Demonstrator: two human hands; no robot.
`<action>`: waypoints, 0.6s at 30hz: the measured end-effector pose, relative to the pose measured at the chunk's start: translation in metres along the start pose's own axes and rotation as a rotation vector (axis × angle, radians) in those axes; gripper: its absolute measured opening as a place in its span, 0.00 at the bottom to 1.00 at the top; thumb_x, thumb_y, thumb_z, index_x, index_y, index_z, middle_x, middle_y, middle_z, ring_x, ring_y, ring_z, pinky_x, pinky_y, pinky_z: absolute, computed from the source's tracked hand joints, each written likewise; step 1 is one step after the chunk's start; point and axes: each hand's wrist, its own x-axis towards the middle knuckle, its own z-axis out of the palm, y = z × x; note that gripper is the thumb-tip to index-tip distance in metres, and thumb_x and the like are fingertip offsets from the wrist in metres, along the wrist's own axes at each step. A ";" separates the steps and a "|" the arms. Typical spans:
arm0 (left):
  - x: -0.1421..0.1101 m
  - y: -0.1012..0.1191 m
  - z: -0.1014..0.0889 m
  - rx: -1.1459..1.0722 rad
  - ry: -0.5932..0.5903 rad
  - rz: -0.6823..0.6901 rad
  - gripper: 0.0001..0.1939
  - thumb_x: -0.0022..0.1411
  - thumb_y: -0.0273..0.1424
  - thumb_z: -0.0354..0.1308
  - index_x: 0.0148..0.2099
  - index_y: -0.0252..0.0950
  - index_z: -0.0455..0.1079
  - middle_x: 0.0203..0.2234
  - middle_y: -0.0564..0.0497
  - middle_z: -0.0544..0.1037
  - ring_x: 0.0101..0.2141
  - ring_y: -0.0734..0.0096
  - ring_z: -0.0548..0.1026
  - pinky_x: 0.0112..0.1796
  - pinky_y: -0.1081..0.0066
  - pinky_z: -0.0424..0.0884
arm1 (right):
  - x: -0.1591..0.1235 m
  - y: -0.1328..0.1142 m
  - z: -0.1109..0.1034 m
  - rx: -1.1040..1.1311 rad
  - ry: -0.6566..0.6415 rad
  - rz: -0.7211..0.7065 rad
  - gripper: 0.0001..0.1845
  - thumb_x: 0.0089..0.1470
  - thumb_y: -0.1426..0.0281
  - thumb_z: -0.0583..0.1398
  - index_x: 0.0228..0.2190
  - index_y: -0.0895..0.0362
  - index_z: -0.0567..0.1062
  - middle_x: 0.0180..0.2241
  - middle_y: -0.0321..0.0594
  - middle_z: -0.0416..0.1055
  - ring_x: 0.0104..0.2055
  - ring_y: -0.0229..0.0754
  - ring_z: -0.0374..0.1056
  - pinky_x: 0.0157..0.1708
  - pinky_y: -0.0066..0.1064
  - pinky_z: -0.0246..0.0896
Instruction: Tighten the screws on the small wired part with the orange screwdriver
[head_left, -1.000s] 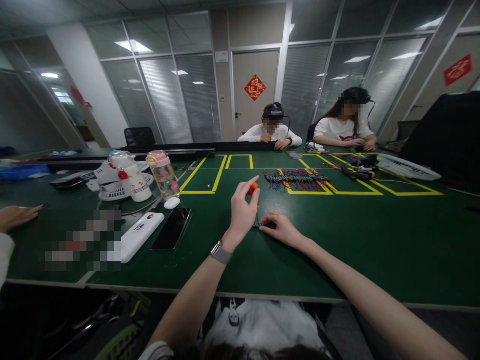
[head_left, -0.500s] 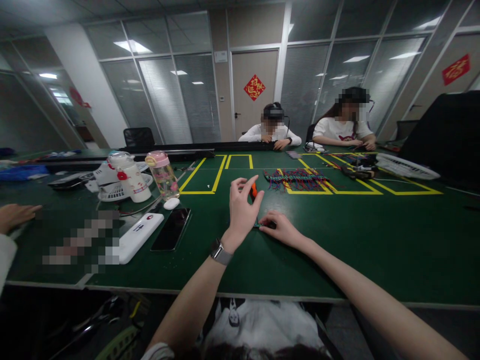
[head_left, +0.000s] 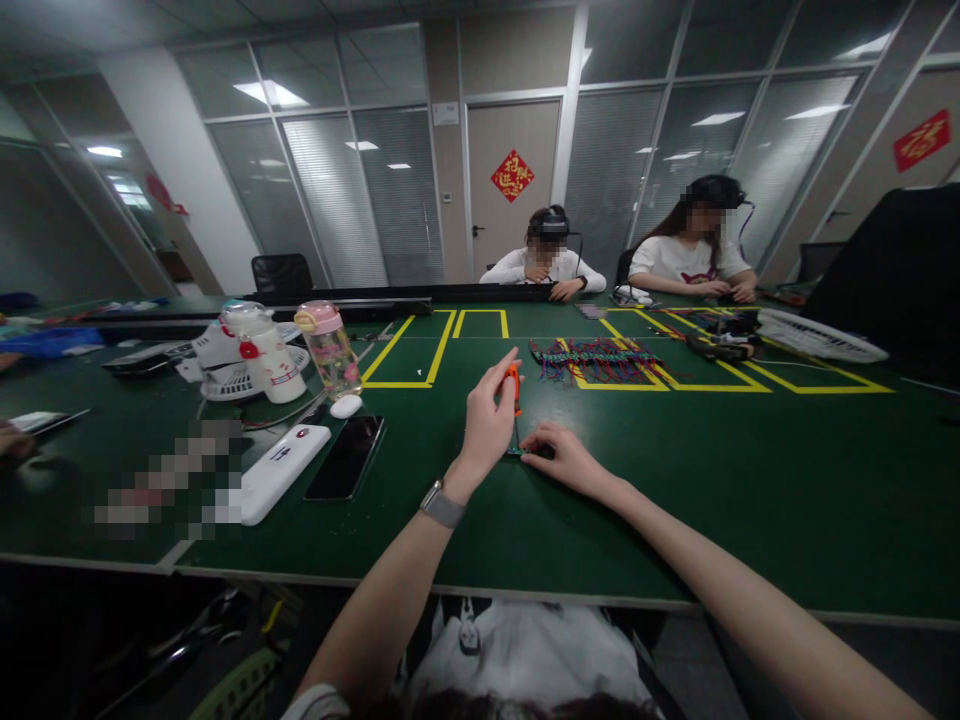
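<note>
My left hand (head_left: 486, 420) holds an orange-handled screwdriver (head_left: 517, 400) upright, with the handle between thumb and fingers. Its thin dark shaft points down to a small green circuit board (head_left: 514, 451) on the table. Against the right end of that board, my right hand (head_left: 564, 460) pinches with thumb and fingertips. Something dark shows under the right fingers, too covered to name. Whether the screwdriver tip sits in a screw is too small to see.
Beyond my hands lies a row of small boards with red and blue wires (head_left: 596, 358). To the left are a black phone (head_left: 345, 458), a white power bank (head_left: 286, 474), a white earbud case (head_left: 346, 406) and a pink-lidded bottle (head_left: 330, 348). Two people sit across the green table (head_left: 712, 490).
My left fingers loosened around the screwdriver handle half a second ago and have drawn together on it again. My right hand stays by the board. At far left, another person's hand has pulled back.
</note>
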 end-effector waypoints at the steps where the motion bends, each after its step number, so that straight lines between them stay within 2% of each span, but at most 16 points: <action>1: 0.000 0.000 0.000 0.005 0.002 -0.001 0.18 0.67 0.28 0.47 0.58 0.40 0.64 0.44 0.47 0.74 0.43 0.68 0.73 0.45 0.66 0.70 | 0.000 0.000 0.000 -0.005 0.001 0.001 0.05 0.50 0.71 0.63 0.32 0.58 0.78 0.30 0.40 0.71 0.35 0.43 0.66 0.38 0.35 0.60; 3: 0.000 0.002 -0.001 0.118 0.055 0.001 0.16 0.64 0.29 0.53 0.53 0.40 0.69 0.40 0.48 0.73 0.41 0.68 0.73 0.45 0.65 0.70 | 0.000 0.000 0.000 -0.010 0.002 -0.001 0.05 0.50 0.71 0.63 0.32 0.58 0.77 0.30 0.40 0.71 0.35 0.43 0.66 0.38 0.35 0.60; 6: -0.001 0.003 -0.001 0.262 0.131 0.017 0.16 0.59 0.30 0.59 0.50 0.40 0.71 0.45 0.46 0.67 0.43 0.66 0.70 0.48 0.63 0.68 | 0.000 0.001 0.000 -0.008 0.001 -0.011 0.05 0.50 0.71 0.63 0.32 0.58 0.77 0.30 0.41 0.72 0.35 0.43 0.66 0.37 0.34 0.60; 8: -0.001 0.002 -0.001 0.190 0.089 0.026 0.18 0.62 0.29 0.55 0.54 0.40 0.68 0.48 0.45 0.67 0.45 0.67 0.70 0.48 0.64 0.68 | 0.000 0.001 0.000 -0.007 -0.001 -0.016 0.04 0.50 0.71 0.63 0.32 0.58 0.77 0.30 0.41 0.71 0.35 0.43 0.66 0.37 0.34 0.60; 11: -0.001 0.000 0.000 0.028 0.001 0.022 0.20 0.67 0.26 0.46 0.59 0.41 0.62 0.43 0.47 0.72 0.42 0.71 0.72 0.44 0.68 0.70 | 0.000 0.001 0.000 -0.005 0.002 -0.015 0.05 0.50 0.71 0.63 0.32 0.58 0.77 0.30 0.41 0.71 0.35 0.43 0.66 0.38 0.35 0.60; 14: -0.001 0.002 -0.001 0.129 0.048 0.025 0.17 0.63 0.28 0.53 0.54 0.41 0.67 0.38 0.49 0.71 0.39 0.69 0.71 0.44 0.66 0.69 | 0.000 0.000 0.000 -0.005 -0.001 -0.005 0.05 0.50 0.72 0.63 0.32 0.58 0.77 0.30 0.41 0.72 0.35 0.43 0.66 0.38 0.35 0.60; 16: -0.001 0.004 -0.002 0.210 0.087 0.036 0.16 0.60 0.30 0.59 0.51 0.41 0.70 0.42 0.47 0.68 0.41 0.68 0.70 0.47 0.64 0.68 | 0.000 0.000 0.000 -0.005 -0.002 -0.003 0.05 0.50 0.72 0.63 0.32 0.58 0.78 0.30 0.41 0.72 0.35 0.43 0.66 0.38 0.35 0.60; 18: -0.002 0.005 -0.001 0.172 0.065 0.035 0.18 0.60 0.31 0.58 0.53 0.41 0.69 0.49 0.45 0.65 0.44 0.67 0.70 0.49 0.63 0.67 | 0.000 -0.001 0.000 -0.004 -0.001 -0.007 0.04 0.50 0.72 0.63 0.32 0.58 0.77 0.31 0.41 0.72 0.35 0.43 0.66 0.38 0.35 0.60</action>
